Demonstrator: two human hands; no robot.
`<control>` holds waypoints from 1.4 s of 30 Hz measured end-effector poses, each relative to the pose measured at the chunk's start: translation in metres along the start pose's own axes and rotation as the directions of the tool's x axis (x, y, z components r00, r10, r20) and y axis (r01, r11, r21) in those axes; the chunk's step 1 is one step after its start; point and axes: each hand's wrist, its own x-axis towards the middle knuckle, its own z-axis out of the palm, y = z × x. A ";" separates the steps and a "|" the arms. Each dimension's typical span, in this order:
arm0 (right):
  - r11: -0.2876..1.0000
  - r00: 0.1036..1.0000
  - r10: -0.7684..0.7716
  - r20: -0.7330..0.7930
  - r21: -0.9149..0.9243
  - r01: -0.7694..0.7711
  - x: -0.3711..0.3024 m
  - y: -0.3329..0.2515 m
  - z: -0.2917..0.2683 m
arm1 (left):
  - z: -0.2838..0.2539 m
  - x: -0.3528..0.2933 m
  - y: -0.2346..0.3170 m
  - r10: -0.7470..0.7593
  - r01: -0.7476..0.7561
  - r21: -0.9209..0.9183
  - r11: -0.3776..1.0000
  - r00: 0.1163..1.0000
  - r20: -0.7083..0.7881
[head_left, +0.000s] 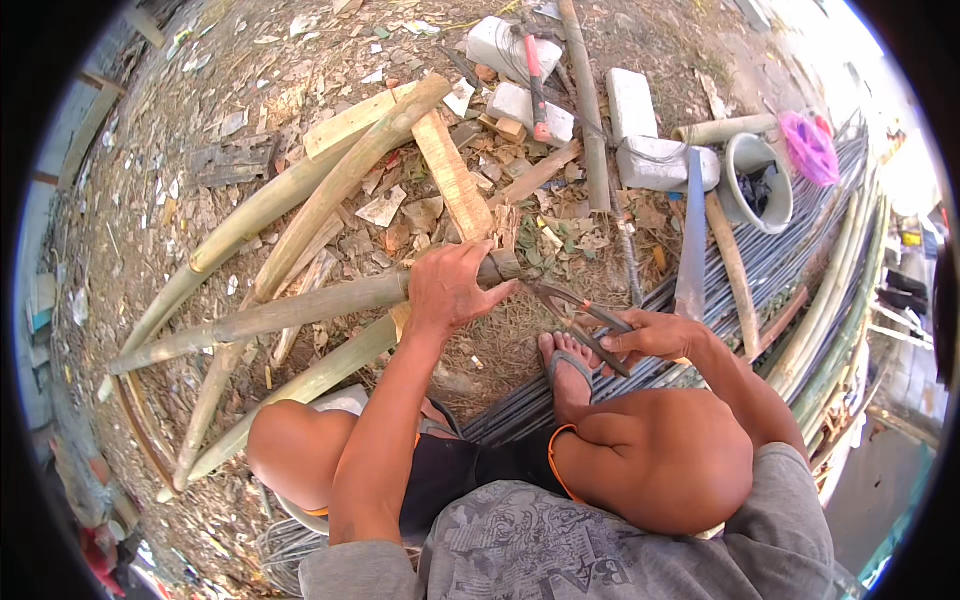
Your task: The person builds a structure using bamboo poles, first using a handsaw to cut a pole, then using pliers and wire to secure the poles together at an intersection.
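Observation:
My left hand grips a round wooden pole near its right end, fingers over the top and thumb pointing toward the tip. Dark wire appears to be wound around that end. In my right hand is a pair of dark metal pincers, held by handles that stand apart. Their jaws are at the wire beside the pole's end; whether they bite on it is too small to tell. A sawn timber piece runs from the pole toward the far side, part of a frame with another round pole.
Ahead lie white blocks and a red-handled hammer. On the right are a handsaw blade, a grey bucket, a pink plastic bag and bundled steel rods. My sandalled foot is near the pincers. Wood chips litter the ground.

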 end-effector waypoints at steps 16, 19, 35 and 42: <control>0.931 0.778 -0.346 -0.523 -0.291 0.219 0.066 0.157 -0.044 | -0.026 0.011 0.078 0.040 -0.043 0.105 0.994 0.999 0.031; 0.919 0.767 -0.375 -0.521 -0.315 0.236 0.083 0.163 -0.051 | -0.022 0.032 0.100 0.011 -0.025 0.148 0.989 0.995 0.098; 0.935 0.762 -0.332 -0.556 -0.301 0.188 0.090 0.158 -0.057 | 0.001 0.061 0.079 -0.437 0.438 0.007 0.899 0.899 -0.013; 0.883 0.747 -0.417 -0.517 -0.424 0.200 0.111 0.168 -0.033 | -0.013 -0.009 0.092 -0.060 0.057 0.227 0.972 0.998 0.006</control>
